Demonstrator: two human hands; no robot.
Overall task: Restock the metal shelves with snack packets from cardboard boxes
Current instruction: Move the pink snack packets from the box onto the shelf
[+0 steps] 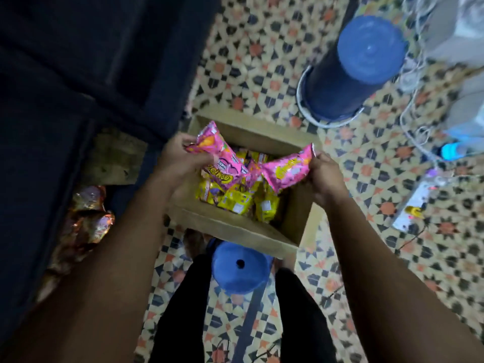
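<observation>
An open cardboard box sits on the patterned floor below me, holding several yellow snack packets. My left hand grips a pink snack packet above the box's left side. My right hand grips a second pink packet over the box's right side. Both pink packets angle down toward the middle of the box and nearly meet there. The dark metal shelving fills the left of the view.
A blue upturned bucket stands beyond the box. A blue stool sits between my legs. Shiny orange packets lie low on the left. A power strip and white cables trail at right.
</observation>
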